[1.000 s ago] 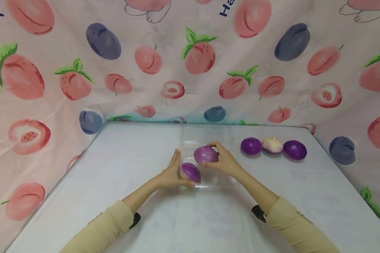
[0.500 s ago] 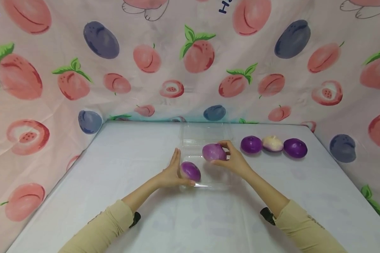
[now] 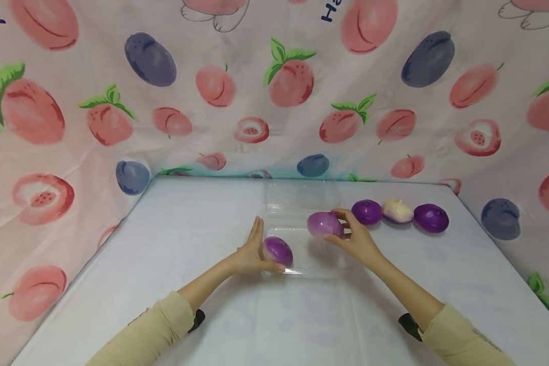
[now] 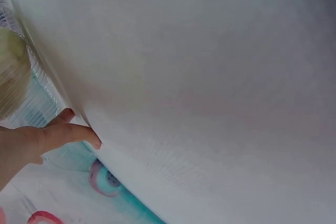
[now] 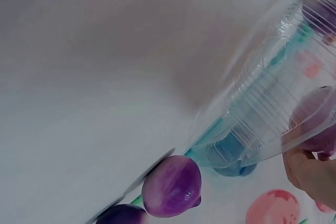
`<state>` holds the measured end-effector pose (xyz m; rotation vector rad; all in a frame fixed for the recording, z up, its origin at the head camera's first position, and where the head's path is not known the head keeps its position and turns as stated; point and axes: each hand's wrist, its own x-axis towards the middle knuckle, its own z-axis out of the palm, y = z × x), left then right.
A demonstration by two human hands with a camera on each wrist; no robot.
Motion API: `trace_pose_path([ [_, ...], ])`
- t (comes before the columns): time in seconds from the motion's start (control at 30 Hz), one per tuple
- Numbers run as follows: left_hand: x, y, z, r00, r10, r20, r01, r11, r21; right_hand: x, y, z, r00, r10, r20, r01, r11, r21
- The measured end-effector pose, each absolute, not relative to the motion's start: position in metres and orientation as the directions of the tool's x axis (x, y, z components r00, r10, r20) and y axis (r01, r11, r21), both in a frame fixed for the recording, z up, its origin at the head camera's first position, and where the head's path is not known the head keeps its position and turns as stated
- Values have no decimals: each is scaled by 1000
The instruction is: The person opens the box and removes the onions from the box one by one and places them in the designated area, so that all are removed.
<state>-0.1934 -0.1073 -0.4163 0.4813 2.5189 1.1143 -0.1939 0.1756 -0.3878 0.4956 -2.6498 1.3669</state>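
My right hand (image 3: pixel 359 242) pinches a light purple onion (image 3: pixel 324 224) between thumb and fingers, over the right half of the clear plastic box (image 3: pixel 302 272). In the right wrist view this hand (image 5: pixel 310 169) and its onion (image 5: pixel 315 121) show at the right edge, partly through the box wall. A second onion (image 3: pixel 278 251), purple and white, lies inside at the box's front left. My left hand (image 3: pixel 250 255) rests against that corner, fingers straight along the left side and thumb across the front edge. In the left wrist view its fingers (image 4: pixel 71 134) touch the rim.
The box's clear lid (image 3: pixel 299 193) lies folded back behind it. To the right stand a purple onion (image 3: pixel 367 212), a whitish onion (image 3: pixel 398 211) and a darker purple onion (image 3: pixel 431 218) in a row. A fruit-print cloth (image 3: pixel 238 56) rises behind the white table (image 3: pixel 201 213).
My right hand has moved to the right with its onion, from beside the second onion to the box's right half. The left hand has stayed at the box's corner.
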Motion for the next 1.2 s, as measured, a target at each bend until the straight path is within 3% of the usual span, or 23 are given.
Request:
trace_pose_path([
  [0.67, -191, -106, -416, -888, 427, -171, 166, 644, 747, -179, 216, -368, -932, -279, 232, -352, 536, -767],
  [1.2, -191, -108, -415, -889, 425, -169, 158, 632, 759, -169, 255, -379, -930, -258, 262, -367, 611, -702],
])
